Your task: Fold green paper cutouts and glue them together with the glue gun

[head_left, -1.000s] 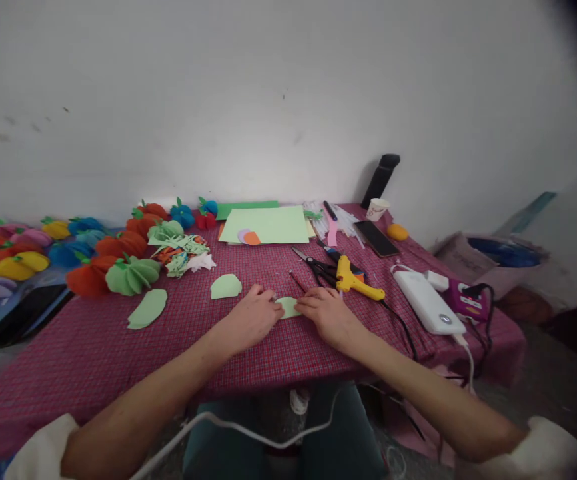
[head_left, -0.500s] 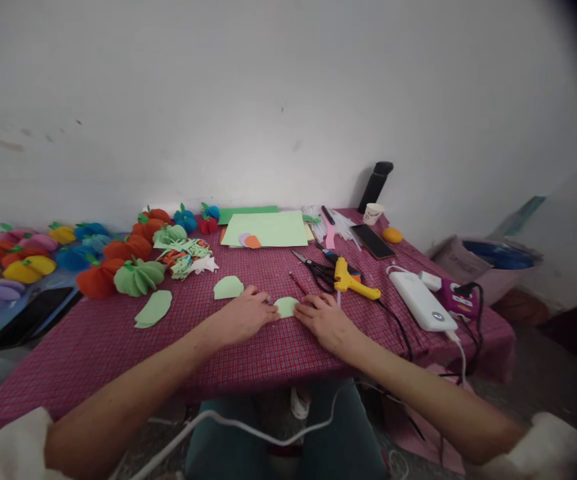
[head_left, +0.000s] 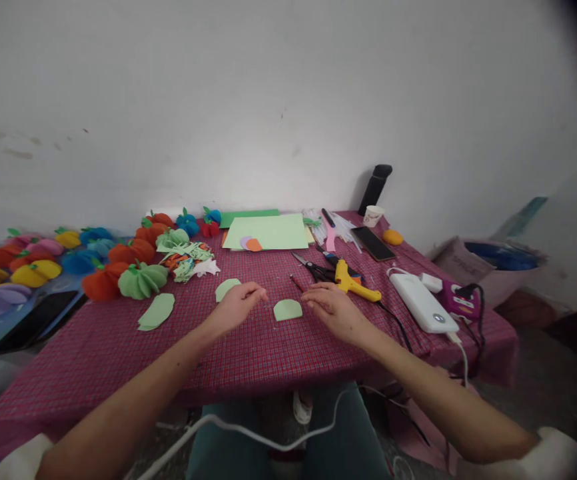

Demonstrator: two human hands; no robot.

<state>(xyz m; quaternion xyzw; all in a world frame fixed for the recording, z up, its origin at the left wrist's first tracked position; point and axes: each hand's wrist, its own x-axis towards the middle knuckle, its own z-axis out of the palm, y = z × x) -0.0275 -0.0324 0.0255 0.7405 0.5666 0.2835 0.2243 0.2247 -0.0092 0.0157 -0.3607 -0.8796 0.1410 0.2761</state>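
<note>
A folded piece of light green paper (head_left: 287, 310) with a rounded top lies on the checked tablecloth between my two hands. My left hand (head_left: 238, 305) hovers to its left, fingers drawn together, with nothing visible at the tips. It partly covers a second light green piece (head_left: 226, 287). My right hand (head_left: 336, 312) is just to the right of the folded piece, fingers stretched out and holding nothing. Beside its fingertips lies a pencil (head_left: 297, 283). Black scissors (head_left: 313, 268) and a yellow glue gun (head_left: 353, 283) lie just beyond. More cut green pieces (head_left: 157, 312) lie farther left.
Several paper pumpkins (head_left: 141, 280) crowd the left side, near paper scraps (head_left: 191, 260). Green sheets (head_left: 268, 231) lie at the back. To the right are a phone (head_left: 373, 243), a white power bank (head_left: 421, 303), a purple socket block (head_left: 461, 301), cables and a paper cup (head_left: 372, 215).
Both hands have come off the folded green paper. My left hand has drawn back to the left with its fingers gathered; my right hand has shifted slightly right. The paper now lies uncovered.
</note>
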